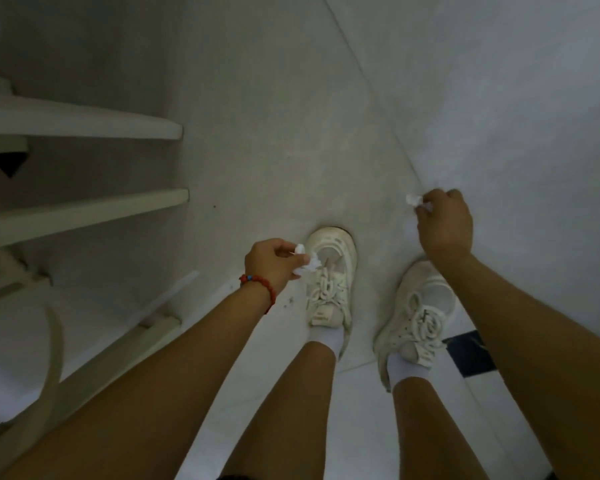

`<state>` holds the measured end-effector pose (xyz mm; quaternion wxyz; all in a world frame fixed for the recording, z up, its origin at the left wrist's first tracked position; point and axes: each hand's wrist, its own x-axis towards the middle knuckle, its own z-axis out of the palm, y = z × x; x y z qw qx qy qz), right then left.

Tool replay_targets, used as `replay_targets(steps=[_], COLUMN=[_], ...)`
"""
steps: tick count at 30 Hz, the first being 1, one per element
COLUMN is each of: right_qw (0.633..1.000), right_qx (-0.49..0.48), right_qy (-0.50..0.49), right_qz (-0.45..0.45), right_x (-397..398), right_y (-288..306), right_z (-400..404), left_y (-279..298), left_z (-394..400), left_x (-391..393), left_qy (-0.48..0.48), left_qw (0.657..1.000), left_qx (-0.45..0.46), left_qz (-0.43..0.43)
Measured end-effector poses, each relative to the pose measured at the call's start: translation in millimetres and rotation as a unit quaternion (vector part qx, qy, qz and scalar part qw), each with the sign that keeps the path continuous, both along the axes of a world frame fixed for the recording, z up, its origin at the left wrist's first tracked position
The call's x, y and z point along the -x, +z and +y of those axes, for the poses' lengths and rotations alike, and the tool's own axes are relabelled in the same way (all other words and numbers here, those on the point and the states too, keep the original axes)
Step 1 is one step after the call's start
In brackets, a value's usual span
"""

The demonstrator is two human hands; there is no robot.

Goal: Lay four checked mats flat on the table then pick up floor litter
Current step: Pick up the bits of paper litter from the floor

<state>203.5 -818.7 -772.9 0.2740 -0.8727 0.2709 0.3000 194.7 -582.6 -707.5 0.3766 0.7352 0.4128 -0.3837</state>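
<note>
Both bare forearms are stretched down toward the pale tiled floor (pixel 326 116), where two white laced shoes (pixel 331 278) are planted. Crumpled white paper (pixel 305 263) is pinched in the curled fingers of the left hand (pixel 272 263), which wears a red bead bracelet (pixel 262 289), just above the left shoe; another white scrap (pixel 414 200) is pinched by the right hand (pixel 444 223) near a tile seam. White slatted furniture (pixel 84 209) is seen at the left edge, and a dark tile (pixel 468 355) beside the right shoe.
</note>
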Motion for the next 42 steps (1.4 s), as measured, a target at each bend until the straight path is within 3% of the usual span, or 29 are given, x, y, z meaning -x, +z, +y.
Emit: replay_targets(steps=[7, 12, 18, 27, 34, 42], right_qw=[0.989, 0.961, 0.927, 0.876, 0.872, 0.875], right_qx=[-0.104, -0.111, -0.139, -0.151, -0.144, -0.147], right_qy=[-0.097, -0.226, -0.315, -0.408, -0.417, -0.408], right_qz=[-0.036, -0.112, -0.152, -0.209, -0.21, -0.214], right_x=[6.6, -2.8, -4.1, -9.6, -13.7, -122.5], right_y=[124.5, 248.4, 400.9, 565.9, 618.2, 638.0], right_z=[-29.8, -68.0, -104.9, -148.8, -166.7, -203.5], left_y=[96.4, 205.9, 349.4, 525.8, 577.3, 575.1], left_z=[-33.3, -61.7, -90.9, -116.6, -124.8, -145.1], left_x=[-30.6, -67.0, -92.8, -130.7, -142.1, -238.2], left_qy=[-0.032, -0.031, -0.059, -0.059, -0.056, 0.004], left_qw=[0.998, 0.991, 0.978, 0.955, 0.951, 0.951], left_qx=[0.021, 0.046, 0.083, 0.091, 0.095, 0.125], left_qz=[-0.059, -0.12, -0.18, -0.277, -0.288, -0.284])
